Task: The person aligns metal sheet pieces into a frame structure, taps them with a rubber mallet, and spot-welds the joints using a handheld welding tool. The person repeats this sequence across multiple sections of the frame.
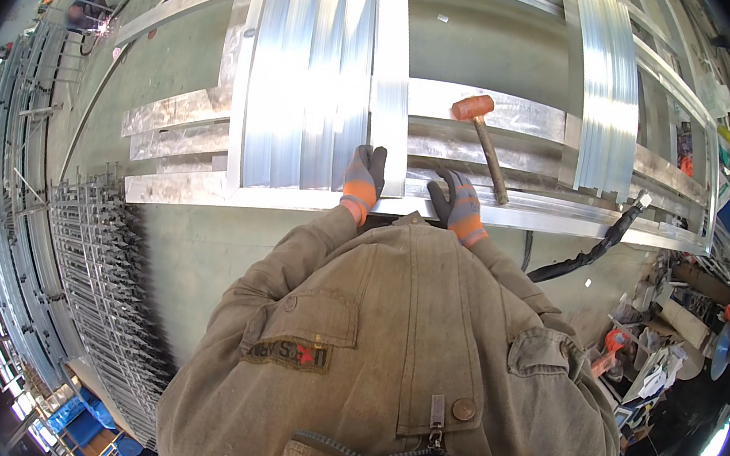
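Note:
My left hand [363, 181], in a grey and orange work glove, lies with its fingers stretched forward on the near end of a long flat metal bar [391, 79]. Left of that bar run several shiny ribbed metal strips [310, 71], side by side. My right hand [461, 207], gloved alike, rests at the near rail of the metal frame [552, 221], fingers apart and slightly bent, with nothing visible in them. Just right of it lies a mallet [484, 143] with an orange-red head and a dark handle, slanting across the crossbars.
More ribbed strips [609, 93] lie across the frame's right side. A black cable [594, 249] with a metal end hangs over the near rail. Stacked metal lattice pieces [110, 281] stand at left. Clutter [650, 356] fills the right. Far left, a person [87, 10] crouches near bright sparks.

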Available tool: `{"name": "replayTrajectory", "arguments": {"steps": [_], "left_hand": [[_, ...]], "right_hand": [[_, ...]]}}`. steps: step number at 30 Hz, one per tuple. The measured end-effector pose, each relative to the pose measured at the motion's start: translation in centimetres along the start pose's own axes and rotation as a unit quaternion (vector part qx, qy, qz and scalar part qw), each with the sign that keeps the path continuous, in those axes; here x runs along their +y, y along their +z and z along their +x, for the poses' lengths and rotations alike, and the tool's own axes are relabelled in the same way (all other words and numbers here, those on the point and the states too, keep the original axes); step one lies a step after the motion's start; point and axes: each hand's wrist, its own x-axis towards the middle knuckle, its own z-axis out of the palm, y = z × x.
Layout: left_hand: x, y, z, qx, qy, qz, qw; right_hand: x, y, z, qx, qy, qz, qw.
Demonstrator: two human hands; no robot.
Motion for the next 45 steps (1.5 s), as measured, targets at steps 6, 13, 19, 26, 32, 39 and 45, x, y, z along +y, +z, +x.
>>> {"name": "replayTrajectory", "arguments": {"steps": [6,13,19,26,32,39,45], "left_hand": [[0.1,-1.6,1.7,-0.078,-0.05,-0.036,0.995],[0.2,-2.7,4.0,-0.158,-0.075,0.01,0.985],[0.0,-4.1,6.4,-0.214,-0.096,0.112,0.966],[0.1,-4.8,8.7,-0.195,-0.108,0.245,0.943],[0.6,-5.0,10.3,-0.262,-0.164,0.244,0.919],[-0.6,-4.9,11.6,-0.273,-0.2,0.238,0.91],[-2.5,-4.0,12.7,-0.267,-0.213,0.305,0.889]], "right_hand": [[-1.8,3.3,1.1,-0.11,0.053,0.093,0.988],[-0.3,5.7,2.7,-0.167,0.131,0.133,0.968],[-0.6,6.8,3.3,-0.192,0.217,0.096,0.952],[-2.6,7.3,4.4,-0.21,0.226,0.041,0.95],[-2.8,6.8,4.6,-0.24,0.246,0.101,0.934],[-3.1,7.2,5.4,-0.242,0.255,0.078,0.933],[-3.6,7.8,5.7,-0.249,0.28,0.042,0.926]]}}
